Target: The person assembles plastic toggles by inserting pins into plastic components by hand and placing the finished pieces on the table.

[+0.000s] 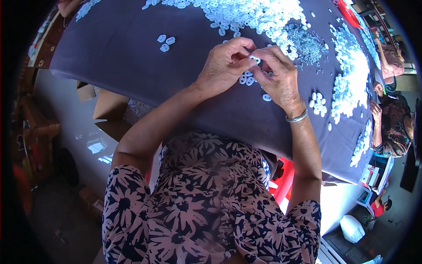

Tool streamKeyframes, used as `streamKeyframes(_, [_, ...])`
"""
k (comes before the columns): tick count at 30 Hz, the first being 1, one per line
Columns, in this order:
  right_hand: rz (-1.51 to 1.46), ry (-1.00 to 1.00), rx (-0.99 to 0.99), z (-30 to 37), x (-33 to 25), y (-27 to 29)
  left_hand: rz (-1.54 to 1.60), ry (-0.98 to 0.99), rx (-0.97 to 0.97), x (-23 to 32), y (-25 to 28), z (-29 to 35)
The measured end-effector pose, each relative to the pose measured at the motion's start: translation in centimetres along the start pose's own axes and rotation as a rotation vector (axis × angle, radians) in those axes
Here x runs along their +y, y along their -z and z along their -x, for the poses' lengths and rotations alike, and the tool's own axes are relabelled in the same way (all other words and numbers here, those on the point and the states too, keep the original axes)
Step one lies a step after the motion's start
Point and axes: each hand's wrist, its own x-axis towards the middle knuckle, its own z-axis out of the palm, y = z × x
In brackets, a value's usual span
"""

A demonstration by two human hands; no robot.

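Observation:
My left hand (223, 67) and my right hand (278, 78) meet over the dark-covered table, fingers pinched together. Between their fingertips is a small white oval plastic piece with two dark holes (255, 59), gripped from both sides. Just below the hands lie several similar pieces (249, 81), partly hidden by my right hand. A single white piece (267, 97) rests under my right palm's edge. To the left sits a little group of white pieces (164, 47). Whether a small metal part is also in my fingers cannot be made out.
A large heap of white pieces (246, 15) spreads along the far side, beside a pile of small grey metal parts (305, 43). More white pieces (349, 72) lie at right, near a small cluster (317, 104). Other people sit at the right edge. An open cardboard box (110, 105) stands left.

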Motion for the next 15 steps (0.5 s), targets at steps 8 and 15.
streamKeyframes(8, [0.25,0.078,-0.153,-0.1,0.0,0.8,-0.011,0.132,-0.067,0.9,0.0,0.4])
streamKeyframes(15, [0.274,0.118,-0.237,0.2,-0.1,1.0,-0.029,0.207,-0.185,2.0,0.8,0.5])
